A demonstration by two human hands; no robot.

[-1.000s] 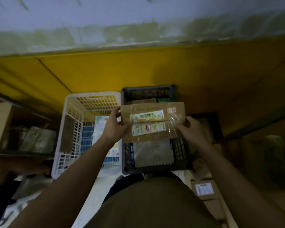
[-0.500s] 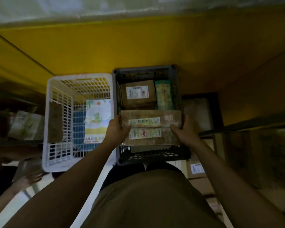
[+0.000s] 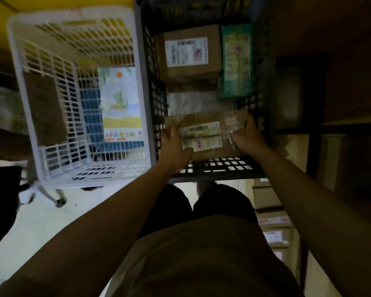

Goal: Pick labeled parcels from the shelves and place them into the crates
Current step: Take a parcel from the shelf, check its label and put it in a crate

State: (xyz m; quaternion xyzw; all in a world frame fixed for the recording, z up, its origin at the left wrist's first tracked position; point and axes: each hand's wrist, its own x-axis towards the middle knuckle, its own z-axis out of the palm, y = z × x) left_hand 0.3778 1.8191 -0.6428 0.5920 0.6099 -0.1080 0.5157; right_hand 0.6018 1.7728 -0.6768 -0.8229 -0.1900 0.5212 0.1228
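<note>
White plastic lattice: the white crate (image 3: 94, 176) fills the left, standing wall to wall with the black crate (image 3: 219, 168) on its right. Both are blurred at the edges.

In the white crate we see a pale illustrated pack marked A4 (image 3: 120, 103) against the right wall, and a brown cardboard sheet (image 3: 45, 108) along the left wall.

In the black crate, at the far end, a brown box with a white label (image 3: 189, 52) sits just beside a green packet (image 3: 237, 61). A clear plastic bag (image 3: 193, 101) lies below them.

The taped parcel (image 3: 204, 133), cardboard with two printed labels, is inside the black crate at its near end, lying flat. We cannot tell whether it rests on the contents beneath.

The left hand (image 3: 174, 146) grips the parcel's left end, thumb on the top face. The right hand (image 3: 247, 140) is curled around the right end, fingers over the far edge.
</note>
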